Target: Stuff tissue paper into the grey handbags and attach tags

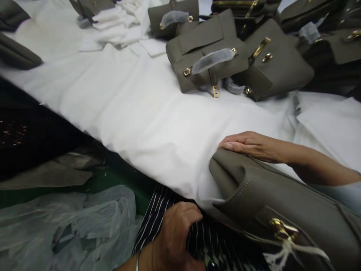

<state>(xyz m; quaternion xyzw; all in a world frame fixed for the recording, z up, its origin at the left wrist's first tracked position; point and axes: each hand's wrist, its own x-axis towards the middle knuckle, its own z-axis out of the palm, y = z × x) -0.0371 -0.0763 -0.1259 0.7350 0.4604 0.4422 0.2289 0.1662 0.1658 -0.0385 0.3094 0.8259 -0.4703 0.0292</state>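
Observation:
A grey-green leather handbag (293, 195) lies tilted at the right front edge of the cloth-covered table, its folded side gusset towards the left. My right hand (251, 145) is on its far upper edge, thumb on top and fingers against the back. On the bag's near face is a gold clasp (282, 227), with a white string (287, 246) tied to it. My left hand (177, 229), with a bracelet at the wrist, is curled below the table edge, left of the bag. What its fingers hold, if anything, is hidden.
White cloth (135, 109) covers the table. Several similar handbags (208, 49) with wrapped handles lie at the back right. White pieces (121, 26) are heaped at the back. Clear plastic (93, 226) lies at lower left, beside striped dark fabric (152, 214).

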